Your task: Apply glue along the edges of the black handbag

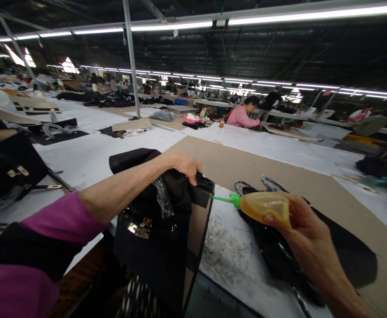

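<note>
A black handbag [153,247] with gold metal hardware hangs partly over the table's near edge. My left hand [187,165] grips the bag's upper edge, fingers bent over the black material. A plastic-wrapped handle [163,198] lies against the bag's front. In my right hand [307,225] is a squeeze bottle [266,206] of yellowish liquid, held on its side. Its thin green nozzle points left, its tip at or very near the bag's raw side edge [210,194]; whether they touch I cannot tell. Under my right forearm lies another black bag piece [342,247] with wrapped handles.
Dark scraps and marks cover the white tabletop [226,251] beside the bag. Brown board [246,163] spreads across the middle. More black bag parts [11,168] lie at left. A person in pink [241,115] sits further back, near a small orange bottle [221,123].
</note>
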The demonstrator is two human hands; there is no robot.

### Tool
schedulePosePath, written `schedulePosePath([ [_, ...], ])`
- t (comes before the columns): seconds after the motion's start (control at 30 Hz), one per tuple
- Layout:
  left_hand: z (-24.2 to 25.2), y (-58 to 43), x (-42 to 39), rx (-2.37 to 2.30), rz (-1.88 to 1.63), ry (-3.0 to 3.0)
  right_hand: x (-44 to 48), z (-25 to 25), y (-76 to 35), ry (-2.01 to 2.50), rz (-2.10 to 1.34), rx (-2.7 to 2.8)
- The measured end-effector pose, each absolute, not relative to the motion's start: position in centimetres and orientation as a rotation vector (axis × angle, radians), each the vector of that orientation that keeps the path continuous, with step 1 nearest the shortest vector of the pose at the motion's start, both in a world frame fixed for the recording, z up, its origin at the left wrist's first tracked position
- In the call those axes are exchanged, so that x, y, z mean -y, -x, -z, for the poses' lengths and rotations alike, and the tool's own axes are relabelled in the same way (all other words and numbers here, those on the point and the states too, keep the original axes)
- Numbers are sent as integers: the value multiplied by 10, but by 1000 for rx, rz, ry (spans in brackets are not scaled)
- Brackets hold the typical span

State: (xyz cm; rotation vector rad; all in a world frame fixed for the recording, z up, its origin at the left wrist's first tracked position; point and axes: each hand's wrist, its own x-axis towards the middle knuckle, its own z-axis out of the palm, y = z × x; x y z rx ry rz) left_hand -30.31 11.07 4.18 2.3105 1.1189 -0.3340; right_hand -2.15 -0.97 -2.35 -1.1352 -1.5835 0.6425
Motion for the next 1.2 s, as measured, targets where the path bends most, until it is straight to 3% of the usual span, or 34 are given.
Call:
schedulePosePath([
  [1.2, -37, 305, -98, -1243, 346, -2336, 64, 85, 27, 1325, -1102, 1677],
])
